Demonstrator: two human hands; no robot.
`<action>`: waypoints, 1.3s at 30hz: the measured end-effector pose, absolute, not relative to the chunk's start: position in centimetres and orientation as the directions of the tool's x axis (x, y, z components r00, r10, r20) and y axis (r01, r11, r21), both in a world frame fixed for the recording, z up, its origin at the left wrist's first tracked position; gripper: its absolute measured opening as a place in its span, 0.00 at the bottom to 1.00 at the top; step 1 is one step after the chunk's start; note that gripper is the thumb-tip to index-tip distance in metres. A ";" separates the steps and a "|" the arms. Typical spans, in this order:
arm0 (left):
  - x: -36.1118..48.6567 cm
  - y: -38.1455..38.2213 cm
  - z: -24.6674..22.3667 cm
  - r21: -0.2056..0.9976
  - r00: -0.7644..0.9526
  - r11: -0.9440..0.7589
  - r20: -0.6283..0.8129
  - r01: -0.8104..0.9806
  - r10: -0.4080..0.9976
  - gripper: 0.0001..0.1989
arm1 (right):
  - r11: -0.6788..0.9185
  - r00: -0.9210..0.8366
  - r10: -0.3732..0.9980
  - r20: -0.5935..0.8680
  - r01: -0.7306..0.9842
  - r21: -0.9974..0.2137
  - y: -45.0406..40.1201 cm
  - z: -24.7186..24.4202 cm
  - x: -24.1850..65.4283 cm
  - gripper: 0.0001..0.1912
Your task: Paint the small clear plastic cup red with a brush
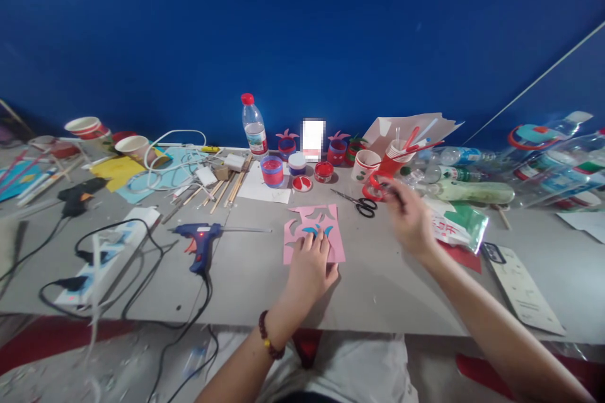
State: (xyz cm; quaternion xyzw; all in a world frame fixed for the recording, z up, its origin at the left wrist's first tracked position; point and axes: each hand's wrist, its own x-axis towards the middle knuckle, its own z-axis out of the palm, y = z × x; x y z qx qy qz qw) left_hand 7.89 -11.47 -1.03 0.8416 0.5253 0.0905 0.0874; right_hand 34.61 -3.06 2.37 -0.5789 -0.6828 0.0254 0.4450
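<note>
My left hand (pixel 309 264) lies flat over a pink sheet of paper (pixel 336 245) with leaf-shaped holes cut in it. Its fingertips press a blue leaf-shaped cutout (pixel 324 228) against the pink paper. To the right, my right hand (pixel 412 217) is raised above the table, its fingers closed around a slim black object that looks like a pen (pixel 397 194). A red ring-shaped item (pixel 372 187) is just left of that hand; whether they touch, I cannot tell. Black-handled scissors (pixel 365 206) lie between my two hands.
A blue glue gun (pixel 201 242) with a lit red light lies left, near a power strip (pixel 111 258) and loose cables. Behind stand a water bottle (pixel 255 129), a painted cup (pixel 273 172) and paper cups (pixel 366 165). Plastic bottles (pixel 472 191) and a phone case (pixel 524 289) are on the right.
</note>
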 end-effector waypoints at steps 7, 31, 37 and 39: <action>8.0 -11.5 -0.5 0.227 0.427 -0.421 0.023 0.878 0.904 0.26 | 0.448 -0.277 0.887 0.370 0.712 -0.540 -1.7 -1.2 26.6 0.13; 7.5 -11.4 -1.0 0.236 0.437 -0.440 0.067 0.867 0.897 0.29 | 0.117 -0.134 0.987 -0.093 0.978 -0.171 2.1 0.3 22.9 0.19; 8.0 -11.7 -0.7 0.214 0.426 -0.434 0.084 0.875 0.901 0.25 | 0.067 -0.052 0.997 0.052 0.942 -0.330 1.5 1.3 23.7 0.14; 8.3 -11.8 -0.9 0.208 0.406 -0.415 0.089 0.886 0.910 0.24 | 0.110 -0.044 0.988 0.150 0.878 -0.466 1.6 1.2 24.3 0.15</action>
